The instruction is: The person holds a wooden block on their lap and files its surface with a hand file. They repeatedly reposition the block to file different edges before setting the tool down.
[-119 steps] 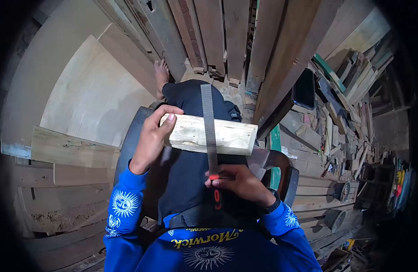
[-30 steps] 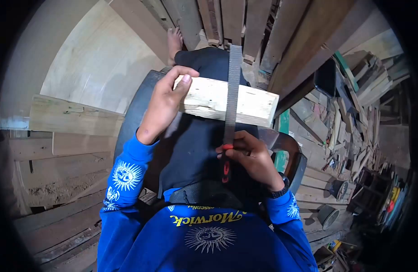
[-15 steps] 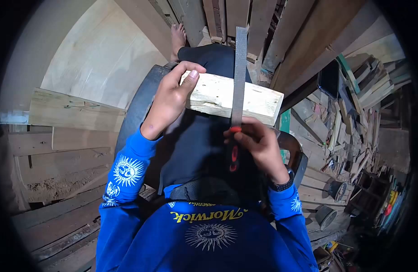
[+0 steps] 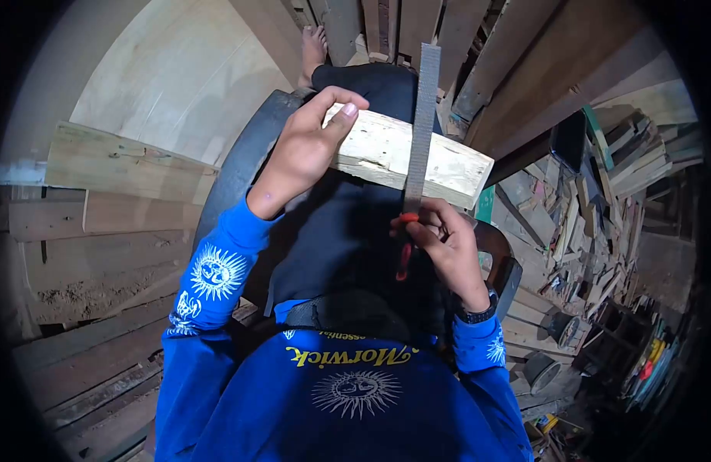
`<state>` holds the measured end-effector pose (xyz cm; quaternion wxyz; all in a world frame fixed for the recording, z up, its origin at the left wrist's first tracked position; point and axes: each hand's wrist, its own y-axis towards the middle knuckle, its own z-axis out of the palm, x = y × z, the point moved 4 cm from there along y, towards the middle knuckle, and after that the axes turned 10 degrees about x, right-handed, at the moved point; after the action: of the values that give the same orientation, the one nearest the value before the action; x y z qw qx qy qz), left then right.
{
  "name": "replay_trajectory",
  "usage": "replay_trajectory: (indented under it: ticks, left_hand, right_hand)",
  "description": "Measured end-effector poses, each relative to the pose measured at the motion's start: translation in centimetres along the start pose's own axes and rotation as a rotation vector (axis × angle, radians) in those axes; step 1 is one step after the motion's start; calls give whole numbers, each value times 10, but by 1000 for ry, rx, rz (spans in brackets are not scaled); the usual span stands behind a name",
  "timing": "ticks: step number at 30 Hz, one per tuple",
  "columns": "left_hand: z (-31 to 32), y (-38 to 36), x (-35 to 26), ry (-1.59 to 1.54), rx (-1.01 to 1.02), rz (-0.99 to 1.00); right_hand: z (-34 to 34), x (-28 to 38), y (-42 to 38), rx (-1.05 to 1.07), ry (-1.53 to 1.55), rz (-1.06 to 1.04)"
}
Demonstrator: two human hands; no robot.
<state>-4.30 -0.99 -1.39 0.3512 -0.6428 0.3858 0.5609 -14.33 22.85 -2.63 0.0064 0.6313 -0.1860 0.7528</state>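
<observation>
A pale wooden block (image 4: 378, 142) lies across my lap, tilted down toward the right. My left hand (image 4: 305, 150) grips its left end, thumb on the top face and fingers over the far edge. In my right hand (image 4: 448, 242) is the handle of a long flat metal file (image 4: 423, 123), red and black at the grip. The file's blade crosses over the block right of its middle and points away from me. Whether the blade touches the wood is hard to tell.
Long boards (image 4: 124, 165) lie at the left, near a large pale panel (image 4: 178, 77). A dark phone (image 4: 569, 142) is at the right, beside a heap of wood scraps (image 4: 633, 154). My bare foot (image 4: 313, 54) shows at the top.
The block and my left hand appear slightly further right and up in the view. The file has shifted right, its tip leaning more to the right.
</observation>
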Motion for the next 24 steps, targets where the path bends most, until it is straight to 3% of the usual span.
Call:
replay_trajectory:
  ticks: [8, 11, 13, 19, 24]
  left_hand:
    - [1, 1, 1, -184, -2, -21]
    - [2, 3, -6, -100, 3, 52]
    - [5, 11, -6, -55, -26, 66]
    - [8, 42, -22, 107, -47, 178]
    - [11, 55, -39, 197, -27, 111]
  right_hand:
    - [2, -3, 3, -31, -24, -77]
    - [4, 4, -1, -65, -92, -101]
    - [-3, 10, -5, -253, -230, -177]
    - [-16, 20, 2, -326, -307, -149]
    - [-23, 16, 7, -351, -273, -120]
